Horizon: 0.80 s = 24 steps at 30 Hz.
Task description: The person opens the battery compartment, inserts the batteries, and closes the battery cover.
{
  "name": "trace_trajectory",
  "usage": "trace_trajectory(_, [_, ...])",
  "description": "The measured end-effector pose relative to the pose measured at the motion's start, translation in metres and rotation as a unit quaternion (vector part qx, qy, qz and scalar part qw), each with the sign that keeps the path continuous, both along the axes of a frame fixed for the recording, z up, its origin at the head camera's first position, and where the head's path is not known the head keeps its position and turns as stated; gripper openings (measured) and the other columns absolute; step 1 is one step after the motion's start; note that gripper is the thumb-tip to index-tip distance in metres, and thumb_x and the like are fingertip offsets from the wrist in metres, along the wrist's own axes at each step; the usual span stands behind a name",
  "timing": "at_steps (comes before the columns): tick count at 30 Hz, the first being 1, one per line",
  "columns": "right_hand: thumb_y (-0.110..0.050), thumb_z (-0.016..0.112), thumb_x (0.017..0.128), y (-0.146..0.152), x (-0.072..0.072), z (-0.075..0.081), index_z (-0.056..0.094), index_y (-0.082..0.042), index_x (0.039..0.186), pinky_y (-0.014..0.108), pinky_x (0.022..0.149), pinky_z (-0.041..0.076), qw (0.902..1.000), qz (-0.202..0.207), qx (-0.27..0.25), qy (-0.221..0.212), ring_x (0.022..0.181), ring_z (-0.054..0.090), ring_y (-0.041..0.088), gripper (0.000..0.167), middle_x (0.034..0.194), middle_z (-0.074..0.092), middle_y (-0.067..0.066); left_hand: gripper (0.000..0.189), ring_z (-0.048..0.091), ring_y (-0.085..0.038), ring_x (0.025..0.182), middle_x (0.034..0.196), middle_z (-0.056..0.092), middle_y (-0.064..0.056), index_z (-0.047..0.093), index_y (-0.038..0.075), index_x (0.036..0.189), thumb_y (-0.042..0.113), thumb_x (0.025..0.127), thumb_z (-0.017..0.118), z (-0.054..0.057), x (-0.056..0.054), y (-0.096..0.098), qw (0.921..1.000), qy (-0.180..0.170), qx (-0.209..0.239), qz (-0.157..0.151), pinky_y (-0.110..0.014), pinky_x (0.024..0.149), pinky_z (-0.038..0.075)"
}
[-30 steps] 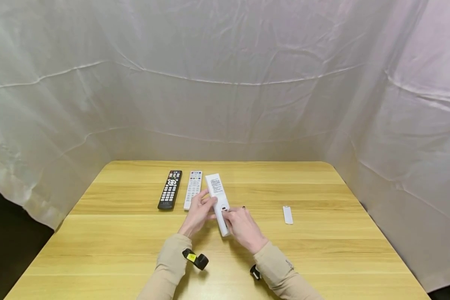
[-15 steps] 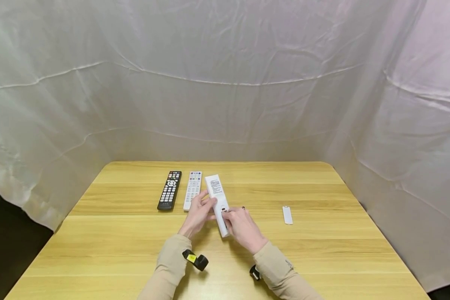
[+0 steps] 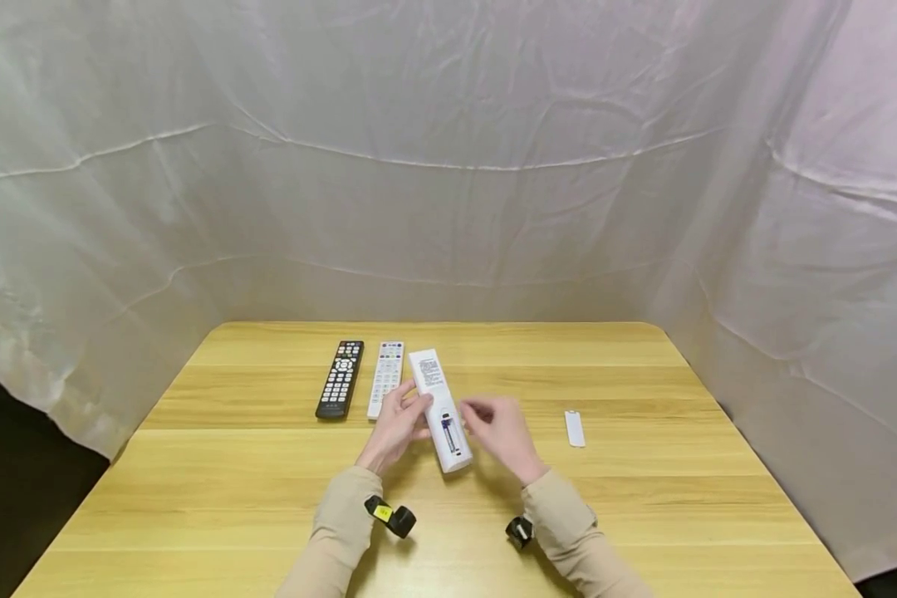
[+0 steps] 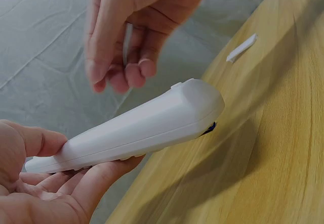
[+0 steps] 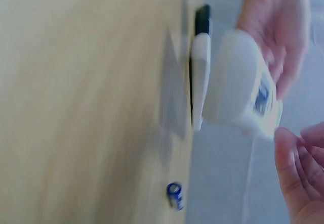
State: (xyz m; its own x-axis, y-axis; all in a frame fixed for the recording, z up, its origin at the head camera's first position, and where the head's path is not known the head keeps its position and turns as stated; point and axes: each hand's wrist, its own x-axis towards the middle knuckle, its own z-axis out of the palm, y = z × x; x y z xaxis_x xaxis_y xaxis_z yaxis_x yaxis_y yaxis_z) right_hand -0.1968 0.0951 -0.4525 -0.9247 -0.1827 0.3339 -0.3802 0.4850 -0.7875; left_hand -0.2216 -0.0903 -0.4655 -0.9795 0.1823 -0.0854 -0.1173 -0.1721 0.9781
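My left hand (image 3: 398, 422) grips a white remote control (image 3: 429, 374) from its left side, with its labelled back turned up. The remote's battery compartment is uncovered, and a blue battery (image 3: 451, 435) shows inside it. My right hand (image 3: 502, 433) hovers just right of the compartment, fingers bent loosely, with nothing visible in them. The white battery cover (image 3: 574, 428) lies apart on the table to the right. A loose blue battery (image 5: 174, 196) lies on the table in the right wrist view; the head view does not show it.
Left of the held remote, a second white remote control (image 3: 385, 378) and a black remote control (image 3: 340, 379) lie face up on the wooden table (image 3: 217, 482). Pale curtains (image 3: 448, 208) enclose the table at the back and sides.
My right hand has lifted off the compartment and moved right, exposing the battery inside. The remote's lower end has turned slightly right. My left hand keeps its hold.
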Motion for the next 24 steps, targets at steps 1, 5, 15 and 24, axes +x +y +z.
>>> trace_trajectory(1, [-0.003, 0.067, 0.093, 0.004, -0.004, 0.0, 0.073, 0.005, 0.108, 0.025, 0.063, 0.064, 0.9991, -0.016, -0.034, -0.021, 0.074, 0.072, 0.031, 0.019, 0.092, 0.075, 0.024, 0.05, 0.074, -0.024, 0.095, 0.133, 0.06, -0.033, 0.037, 0.001, 0.151, 0.005, 0.103, 0.048, 0.0, 0.0, 0.0, 1.0, 0.001, -0.001, 0.0, -0.023, 0.062, 0.063])
trace_trajectory(5, [-0.005, 0.068, 0.092, 0.023, -0.021, -0.002, 0.068, 0.007, 0.118, 0.04, 0.067, 0.066, 0.9944, -0.034, -0.059, -0.08, 0.074, 0.07, 0.036, 0.029, 0.092, 0.072, 0.026, 0.05, 0.074, -0.028, 0.099, 0.134, 0.059, -0.033, 0.036, 0.002, 0.152, 0.005, 0.103, 0.048, 0.001, -0.001, -0.001, 1.0, -0.003, -0.002, 0.002, -0.027, 0.066, 0.065])
trace_trajectory(15, [-0.017, 0.077, 0.086, 0.034, -0.039, -0.007, 0.06, 0.005, 0.125, 0.028, 0.053, 0.057, 0.9734, -0.021, 0.134, -0.185, 0.059, 0.064, 0.02, 0.048, 0.087, 0.071, 0.014, 0.051, 0.074, -0.025, 0.097, 0.135, 0.059, -0.033, 0.035, 0.002, 0.152, 0.005, 0.103, 0.047, 0.003, -0.001, -0.001, 0.9999, -0.004, -0.008, 0.004, -0.026, 0.065, 0.064])
trace_trajectory(24, [-0.016, 0.078, 0.085, 0.028, -0.043, -0.014, 0.059, 0.005, 0.124, 0.025, 0.053, 0.055, 0.9642, -0.024, 0.156, -0.213, 0.059, 0.062, 0.017, 0.049, 0.09, 0.071, 0.013, 0.05, 0.074, -0.026, 0.096, 0.134, 0.059, -0.033, 0.037, 0.001, 0.151, 0.005, 0.103, 0.048, 0.0, -0.001, 0.0, 1.0, -0.003, 0.0, 0.006, -0.027, 0.066, 0.065])
